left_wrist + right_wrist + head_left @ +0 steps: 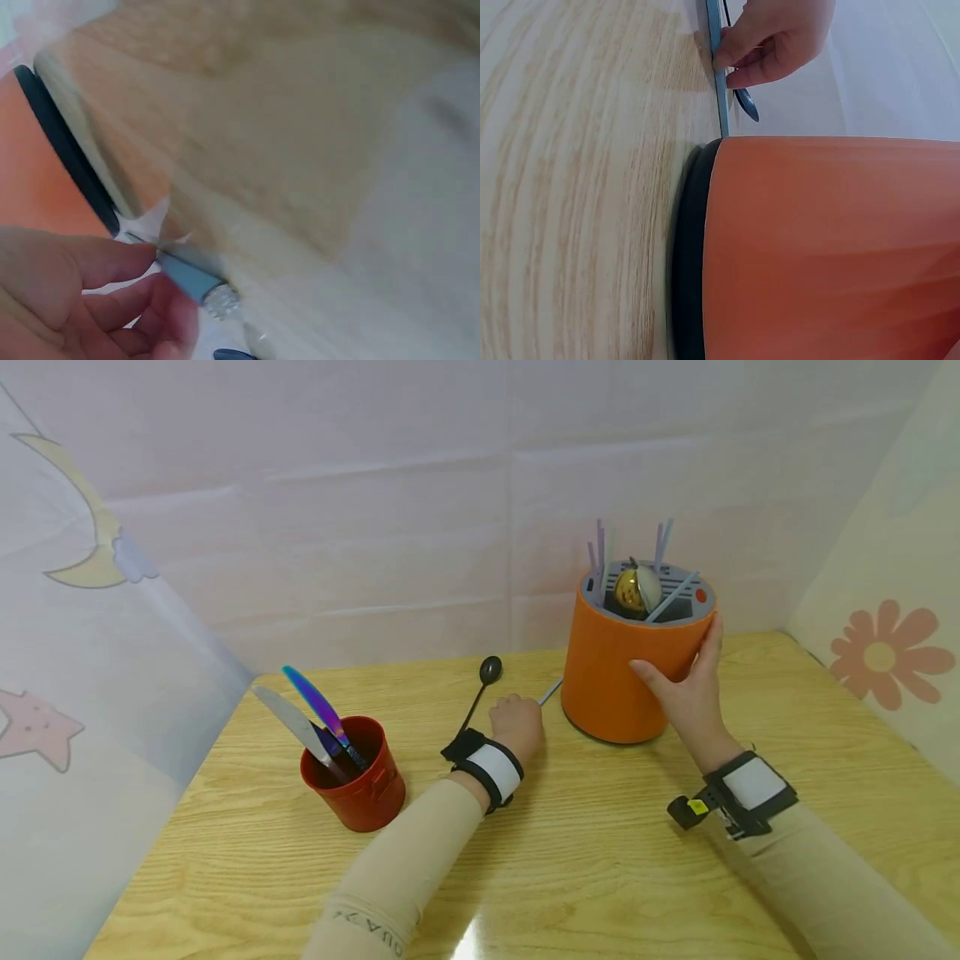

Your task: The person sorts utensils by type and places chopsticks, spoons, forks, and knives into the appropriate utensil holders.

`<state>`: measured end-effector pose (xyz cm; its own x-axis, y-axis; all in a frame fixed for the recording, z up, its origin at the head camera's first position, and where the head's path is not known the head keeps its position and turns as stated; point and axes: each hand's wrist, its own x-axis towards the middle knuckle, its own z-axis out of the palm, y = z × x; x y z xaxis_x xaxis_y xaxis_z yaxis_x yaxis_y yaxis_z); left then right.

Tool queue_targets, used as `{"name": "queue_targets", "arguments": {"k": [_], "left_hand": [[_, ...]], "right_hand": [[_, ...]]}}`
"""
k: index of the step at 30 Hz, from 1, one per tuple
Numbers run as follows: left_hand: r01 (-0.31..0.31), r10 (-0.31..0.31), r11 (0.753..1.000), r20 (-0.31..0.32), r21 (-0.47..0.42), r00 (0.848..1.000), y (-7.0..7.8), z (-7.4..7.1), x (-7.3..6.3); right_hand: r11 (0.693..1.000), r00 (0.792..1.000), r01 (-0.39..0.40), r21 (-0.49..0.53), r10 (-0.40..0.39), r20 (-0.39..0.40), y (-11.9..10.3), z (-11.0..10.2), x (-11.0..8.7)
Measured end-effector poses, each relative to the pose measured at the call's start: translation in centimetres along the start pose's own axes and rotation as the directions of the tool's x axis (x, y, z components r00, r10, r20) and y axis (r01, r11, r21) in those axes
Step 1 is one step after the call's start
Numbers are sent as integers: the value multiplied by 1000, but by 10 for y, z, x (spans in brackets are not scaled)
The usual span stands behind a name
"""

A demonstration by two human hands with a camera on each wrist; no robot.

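Observation:
Beside the foot of an orange knife block [622, 681], my left hand [517, 724] pinches a thin light blue stick [551, 691] between thumb and fingers. The left wrist view shows this stick with a tapered blue part and a clear, glittery end [222, 301]. My right hand [686, 697] rests against the right side of the orange block, thumb across its front and fingers along its side. Several purple, green and blue sticks [601, 547] stand in the block's grey slotted top, around a gold and silver ball-shaped thing [637, 589].
A black spoon [491, 671] lies behind my left hand, its handle partly hidden. To the left, a red cup [367, 806] holds a silver-bladed knife [288, 720] and a rainbow-coloured piece [318, 702]. The wooden table [585, 860] ends at a pale wall hanging.

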<state>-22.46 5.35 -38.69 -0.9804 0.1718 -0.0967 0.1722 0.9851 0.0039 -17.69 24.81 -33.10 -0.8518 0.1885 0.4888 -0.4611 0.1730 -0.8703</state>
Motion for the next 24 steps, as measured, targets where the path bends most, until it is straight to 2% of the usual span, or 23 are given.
{"name": "queue_targets", "arguments": {"k": [4,8,10,13,17,19,21,22,24], "left_hand": [[1,-1,1000,-40,0,999,0,6,6],[2,-1,1000,-18,29,1000,-2,6,7],[16,-15,1000,14,-14,1000,-5,5,6],[40,-34,987,43,-153,999,-13,5,4],[40,-17,948,75,-316,997,-25,3,0],[41,-10,933,86,-358,996,-29,1,-1],[64,-30,909,89,-413,996,-33,-3,-2],[72,-41,888,80,-454,996,-35,-5,-3],[84,-69,821,49,-564,996,-37,-11,-5]], "right_hand": [[1000,1000,4,-3,-4,-4,14,-3,5],[1000,1000,4,-7,-4,-6,27,-4,8],[1000,1000,-2,-14,2,-5,28,-4,8],[1000,1000,-15,-25,15,-2,28,-3,7],[999,1000,-18,-36,18,-3,28,-3,7],[999,1000,-18,-30,18,-2,27,-3,8],[1000,1000,-21,-21,21,2,24,-2,8],[1000,1000,-23,-17,23,3,21,-2,7],[1000,1000,-25,-3,25,7,15,0,6]]}}
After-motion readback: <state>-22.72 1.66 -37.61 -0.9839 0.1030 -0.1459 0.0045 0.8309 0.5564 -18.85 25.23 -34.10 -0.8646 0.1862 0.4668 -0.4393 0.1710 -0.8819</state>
